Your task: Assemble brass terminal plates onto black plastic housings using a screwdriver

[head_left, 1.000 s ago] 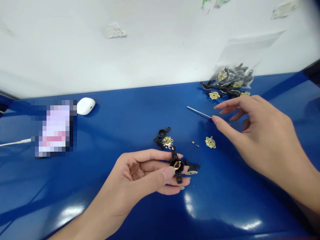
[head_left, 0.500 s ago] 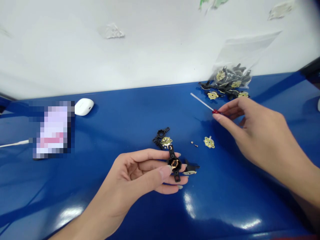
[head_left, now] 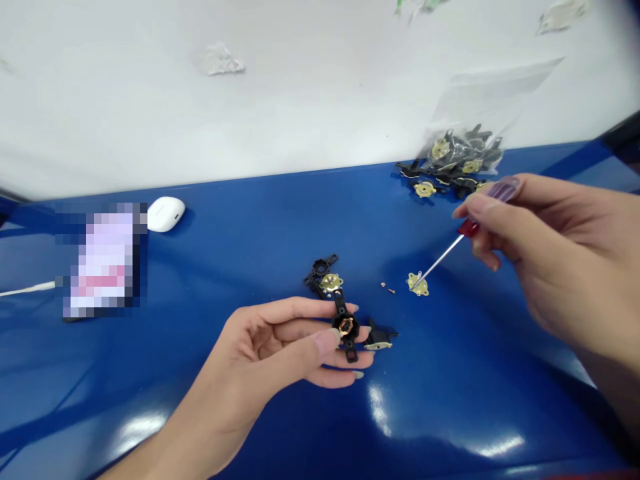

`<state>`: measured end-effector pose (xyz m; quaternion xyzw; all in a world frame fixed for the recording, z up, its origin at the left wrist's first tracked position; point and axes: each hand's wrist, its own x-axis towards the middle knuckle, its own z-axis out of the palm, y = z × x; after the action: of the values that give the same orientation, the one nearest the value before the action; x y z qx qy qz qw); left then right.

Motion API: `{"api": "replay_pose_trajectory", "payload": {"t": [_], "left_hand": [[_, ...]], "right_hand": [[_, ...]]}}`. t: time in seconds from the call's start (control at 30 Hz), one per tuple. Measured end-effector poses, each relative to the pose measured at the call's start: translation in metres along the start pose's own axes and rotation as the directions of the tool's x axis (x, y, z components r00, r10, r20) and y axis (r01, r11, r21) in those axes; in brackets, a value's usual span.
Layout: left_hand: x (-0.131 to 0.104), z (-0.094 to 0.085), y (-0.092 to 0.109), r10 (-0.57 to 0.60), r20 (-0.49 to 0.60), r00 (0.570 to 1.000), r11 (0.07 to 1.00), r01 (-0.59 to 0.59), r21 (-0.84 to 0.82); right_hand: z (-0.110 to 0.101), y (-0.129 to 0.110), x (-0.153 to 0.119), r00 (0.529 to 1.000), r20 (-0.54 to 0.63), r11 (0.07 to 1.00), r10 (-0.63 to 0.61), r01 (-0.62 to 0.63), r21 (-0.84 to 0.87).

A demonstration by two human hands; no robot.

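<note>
My left hand holds a black plastic housing between thumb and fingers, its copper-coloured inside facing up. In my right hand is a screwdriver with a red and clear handle; its thin shaft slants down and left. The tip appears over the loose brass-coloured round plate on the table; whether they touch I cannot tell. Two tiny screws lie left of that plate. Just behind my left hand rest another black housing and a brass-coloured plate. One more black part with a plate sits beside my left fingertips.
A clear plastic bag of black and brass-coloured parts leans on the white wall, with several loose parts before it. To the left on the blue table are a blurred phone-like device, a white case and a white cable.
My right hand has turned the screwdriver from pointing up and left to pointing down at the loose plate. My left hand keeps the housing in nearly the same place.
</note>
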<state>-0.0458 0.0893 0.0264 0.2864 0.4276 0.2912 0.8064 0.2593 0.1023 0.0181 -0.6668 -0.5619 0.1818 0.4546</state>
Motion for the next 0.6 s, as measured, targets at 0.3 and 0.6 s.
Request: {"api": "replay_pose_trajectory", "payload": {"t": [0.3, 0.6], "left_hand": [[-0.001, 0.002, 0.003, -0.010, 0.003, 1.000, 1.000, 0.010, -0.002], [-0.001, 0.002, 0.001, 0.008, 0.009, 1.000, 1.000, -0.008, -0.011]], "right_hand": [[0.009, -0.018, -0.007, 0.995, 0.067, 0.997, 0.071, -0.072, 0.009], [0.005, -0.016, -0.008, 0.992, 0.085, 0.993, 0.095, -0.101, 0.062]]}}
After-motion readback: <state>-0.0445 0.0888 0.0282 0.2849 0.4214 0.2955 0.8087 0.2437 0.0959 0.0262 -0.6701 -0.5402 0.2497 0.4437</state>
